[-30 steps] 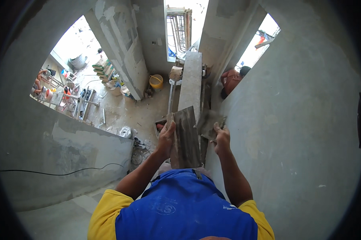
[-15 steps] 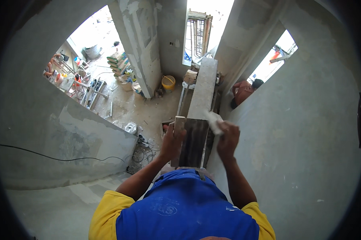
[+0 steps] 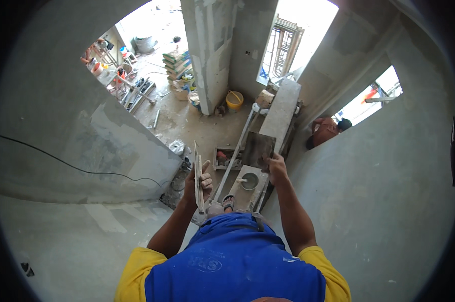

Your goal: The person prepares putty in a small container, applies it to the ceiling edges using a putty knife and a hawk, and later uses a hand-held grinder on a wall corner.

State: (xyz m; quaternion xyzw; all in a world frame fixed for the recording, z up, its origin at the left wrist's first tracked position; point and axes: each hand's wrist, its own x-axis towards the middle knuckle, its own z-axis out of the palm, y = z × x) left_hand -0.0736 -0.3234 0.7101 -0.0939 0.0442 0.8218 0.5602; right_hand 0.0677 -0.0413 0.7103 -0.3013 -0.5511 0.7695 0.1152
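Above the plank (image 3: 283,108), my right hand (image 3: 276,169) grips a dark plate (image 3: 258,149) at its near right corner; left of it, my left hand (image 3: 190,187) clasps a board (image 3: 197,168) edge-up. Both look stiff, likely light; best gripped from behind.

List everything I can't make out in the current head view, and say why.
All in the head view:
- Board in the left hand: its broad faces, because it is seen nearly edge-on.
- Plate in the right hand: its far face, turned away from the camera.
- Pot: what it holds, too small to identify.
- Person at right: lower body, hidden by the wall.
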